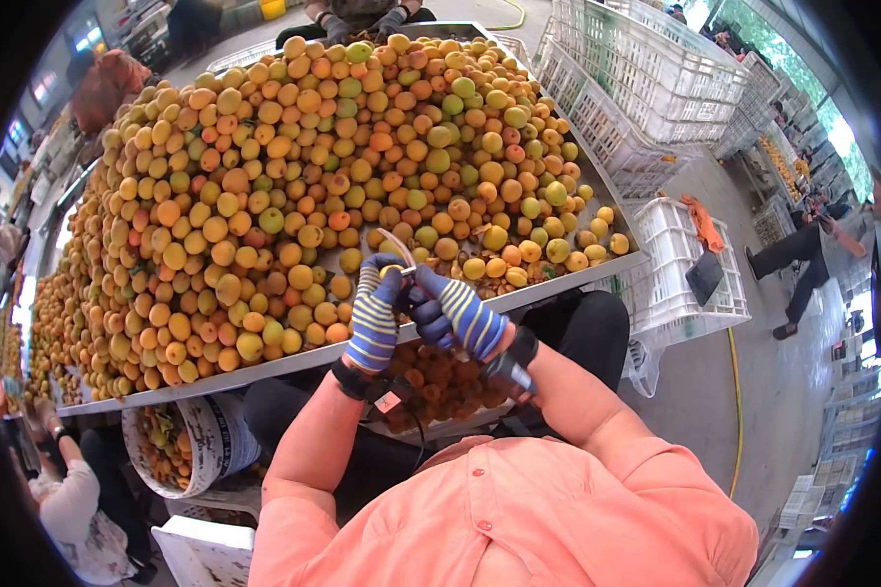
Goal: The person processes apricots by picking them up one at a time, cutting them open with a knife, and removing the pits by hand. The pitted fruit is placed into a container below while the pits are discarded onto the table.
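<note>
Both hands wear blue gloves with yellow and white stripes and meet above the near edge of the metal table. My left hand [377,313] is closed, its fingertips against the other hand; whatever lies in them is hidden. My right hand [455,313] has curled fingers around what looks like the handle of a small curved knife [395,247], whose blade points up and away to the left. A large heap of yellow-orange apricots [235,205] covers the table in front. Beneath my hands, below the table edge, is a container of darker orange fruit pieces [436,377].
A white bucket [206,470] with fruit scraps stands below left. To the right, a white crate [671,254] carries an orange cloth [701,223]; more crates [646,73] are stacked behind. The metal table rim [558,286] runs before me. Gloved co-worker hands [362,23] show across the table.
</note>
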`<state>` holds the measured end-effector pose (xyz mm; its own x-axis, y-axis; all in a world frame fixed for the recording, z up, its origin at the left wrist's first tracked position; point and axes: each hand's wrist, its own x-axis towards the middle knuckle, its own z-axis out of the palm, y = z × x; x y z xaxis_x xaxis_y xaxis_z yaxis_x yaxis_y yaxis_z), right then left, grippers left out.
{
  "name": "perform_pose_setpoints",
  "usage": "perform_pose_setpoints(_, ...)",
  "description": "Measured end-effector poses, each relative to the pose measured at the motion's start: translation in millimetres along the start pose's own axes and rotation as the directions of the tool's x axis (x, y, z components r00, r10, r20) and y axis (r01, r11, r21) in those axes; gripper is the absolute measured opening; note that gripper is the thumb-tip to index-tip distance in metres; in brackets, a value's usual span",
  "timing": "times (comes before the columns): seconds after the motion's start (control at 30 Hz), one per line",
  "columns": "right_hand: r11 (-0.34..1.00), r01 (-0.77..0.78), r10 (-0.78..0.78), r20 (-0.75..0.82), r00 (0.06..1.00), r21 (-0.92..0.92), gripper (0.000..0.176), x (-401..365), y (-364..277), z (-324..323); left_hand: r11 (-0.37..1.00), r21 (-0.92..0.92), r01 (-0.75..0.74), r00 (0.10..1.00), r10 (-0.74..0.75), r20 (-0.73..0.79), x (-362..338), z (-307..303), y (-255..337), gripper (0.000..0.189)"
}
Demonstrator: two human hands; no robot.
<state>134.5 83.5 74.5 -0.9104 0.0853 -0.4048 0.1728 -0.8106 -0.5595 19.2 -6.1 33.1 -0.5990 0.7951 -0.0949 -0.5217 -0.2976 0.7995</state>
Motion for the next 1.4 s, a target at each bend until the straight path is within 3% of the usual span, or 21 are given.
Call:
perform_pose_setpoints(0.07,0.979,-0.070,0.010,0.297,0.955,0.193,0.035,-1,1,-7,0.931,-0.331,0.153,0.988,-0.142,0.058,4,1,6,0.028)
perform_pose_setpoints(0.1,0.979,-0.061,0.002,0.292,0.956,0.194,0.038,-2,5,-7,0.912,-0.347,0.218,0.976,-0.201,0.085,10,-10,3,0.036)
perform_pose_setpoints(0.2,0.995,0.098,-0.098,-0.008,0.995,-0.025,0.042,-9,9,6,0.821,-0.497,0.279,0.958,-0.199,0.209,14,-16,5,0.038)
perform_pose_setpoints(0.37,0.907,0.025,-0.130,-0.225,0.966,-0.420,0.038,-13,5,20,0.840,-0.478,0.257,0.964,-0.185,0.192,12,-17,7,0.038)
perform_pose_setpoints(0.47,0.553,0.221,-0.488,-0.097,0.867,-0.803,0.035,-1,19,10,0.881,-0.429,0.197,0.973,-0.122,0.196,10,-10,13,0.036)
perform_pose_setpoints(0.5,0.207,0.326,-0.664,0.113,0.739,-0.922,0.029,8,27,-3,0.891,-0.418,0.179,0.976,-0.107,0.191,11,-12,12,0.035)
perform_pose_setpoints(0.6,-0.214,0.238,-0.800,0.310,0.514,-0.947,0.026,19,40,-17,0.921,-0.361,0.147,0.977,-0.078,0.199,9,-13,12,0.034)
perform_pose_setpoints(0.73,-0.101,0.088,-0.725,0.134,0.675,-0.991,0.029,1,30,0,0.969,-0.231,0.088,0.972,-0.033,0.234,15,-21,7,0.039)
perform_pose_setpoints(0.83,-0.109,0.028,-0.683,0.095,0.724,-0.994,0.032,-8,22,3,0.992,0.126,0.032,0.989,-0.050,0.138,15,-10,22,0.049)
perform_pose_setpoints(0.93,-0.107,-0.002,-0.683,0.072,0.727,-0.994,0.035,-12,19,1,0.991,-0.123,0.045,0.977,-0.018,0.211,12,-7,17,0.057)
perform_pose_setpoints(1.07,-0.077,-0.089,-0.649,-0.017,0.761,-0.993,0.040,-8,22,-1,0.724,-0.619,0.304,0.950,-0.180,0.256,9,-4,20,0.052)
perform_pose_setpoints(1.2,-0.081,-0.092,-0.658,-0.016,0.753,-0.992,0.038,0,32,-6,0.793,-0.562,0.235,0.971,-0.223,0.091,7,-14,4,0.043)
perform_pose_setpoints(1.23,-0.074,-0.096,-0.663,-0.023,0.748,-0.993,0.038,1,33,-6,0.808,-0.539,0.235,0.972,-0.204,0.118,8,-16,2,0.044)
perform_pose_setpoints(1.33,-0.075,-0.098,-0.684,-0.020,0.729,-0.992,0.036,1,30,-4,0.633,-0.654,0.413,0.909,-0.329,0.256,8,-17,1,0.045)
perform_pose_setpoints(1.4,-0.086,-0.106,-0.691,-0.017,0.722,-0.991,0.036,0,26,1,0.702,-0.581,0.412,0.911,-0.305,0.277,5,-12,2,0.050)
